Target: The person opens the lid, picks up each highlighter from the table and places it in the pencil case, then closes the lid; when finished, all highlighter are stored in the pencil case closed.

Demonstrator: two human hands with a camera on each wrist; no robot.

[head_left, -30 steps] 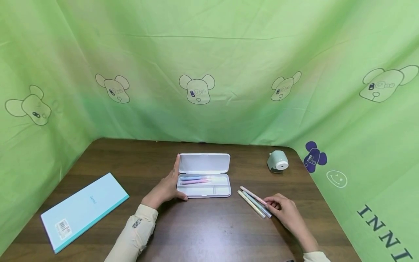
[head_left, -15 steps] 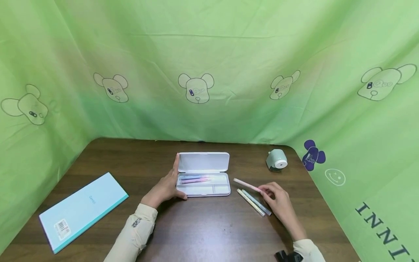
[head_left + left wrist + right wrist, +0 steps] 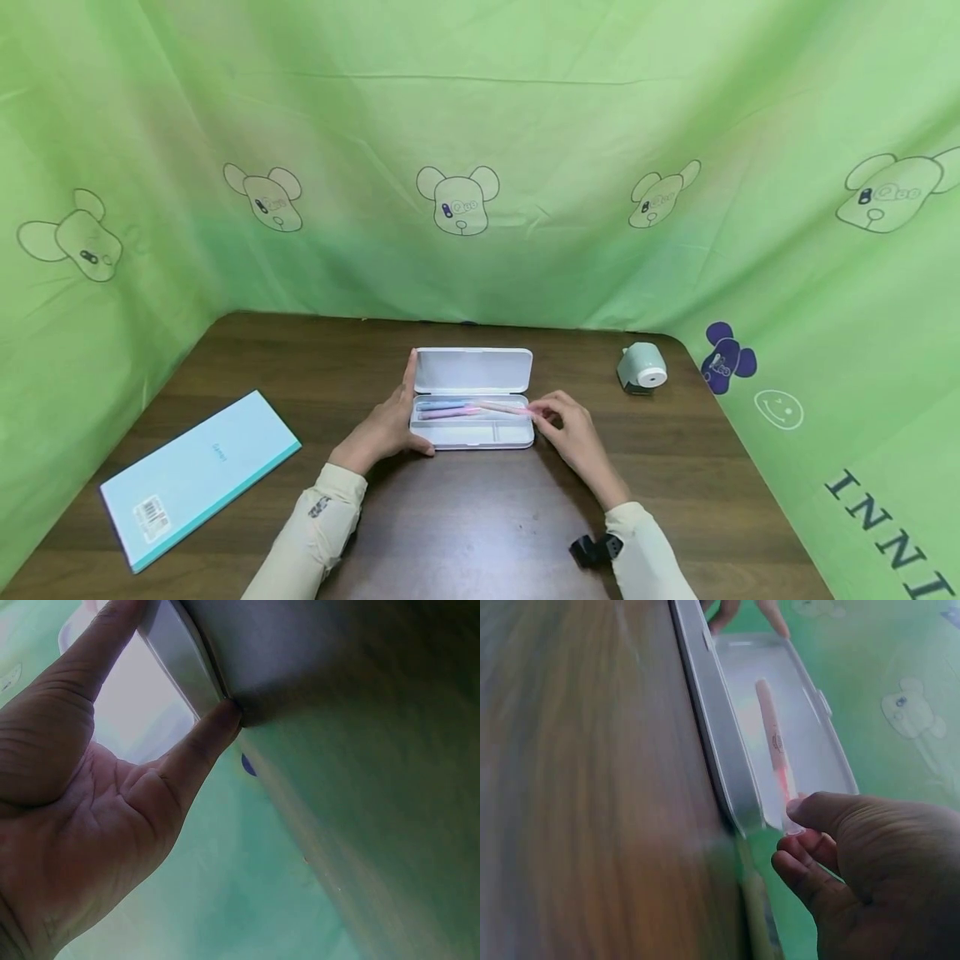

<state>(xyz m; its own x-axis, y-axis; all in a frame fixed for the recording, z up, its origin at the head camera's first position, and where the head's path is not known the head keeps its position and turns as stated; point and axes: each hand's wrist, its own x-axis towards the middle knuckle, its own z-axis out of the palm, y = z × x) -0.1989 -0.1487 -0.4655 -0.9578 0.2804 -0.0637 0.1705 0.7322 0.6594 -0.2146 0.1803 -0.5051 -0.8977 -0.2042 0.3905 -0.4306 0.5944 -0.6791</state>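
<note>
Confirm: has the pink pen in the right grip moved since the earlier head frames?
Yes. Against the mint-green device in head view, the pink pen has moved left and farther back, now over the open pencil case.

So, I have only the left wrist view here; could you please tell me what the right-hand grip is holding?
Observer: The right-hand grip pinches a pink pen near one end.
Operator: Thank you; where is that pen relative to the case, please?
Observer: It reaches in from the right over the back part of the open white case; whether it touches the bottom, I cannot tell.
Operator: And do any other pens lie inside, may I ask?
Observer: Yes, a bluish pen and a purple pen lie in the long back compartment, toward its left end.
</note>
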